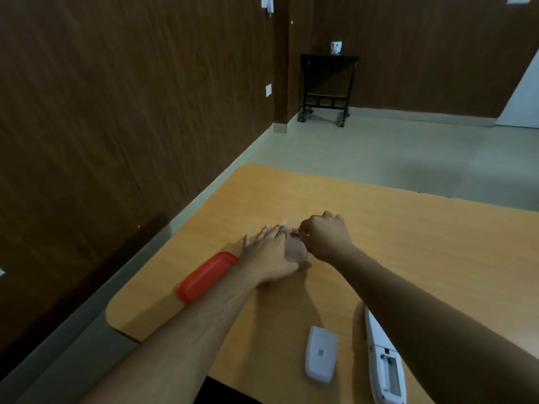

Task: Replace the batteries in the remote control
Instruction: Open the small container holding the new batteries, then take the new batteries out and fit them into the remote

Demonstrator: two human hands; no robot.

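The right hand (326, 233) has its fingers (307, 225) curled tight, pinching a small red battery (299, 232) by its right end; the battery lies roughly level, its free end pointing at the left hand. The left hand (272, 253) lies flat beside it, palm down on the wooden counter (408, 228), fingers straight and slightly spread, holding nothing. Whether the battery touches the left hand's knuckles cannot be told, and the area just beyond those fingertips is smeared by blur.

A red plastic lid (205, 277) lies on the counter just left of the left wrist, partly hidden under the forearm. Nearer the person than the battery, well apart from it, the white battery cover (320, 354) rests alone. Right of the cover lies the white remote control (383, 363), back up, its battery bay open; the right forearm crosses over its far end and the bottom edge cuts off its near end.
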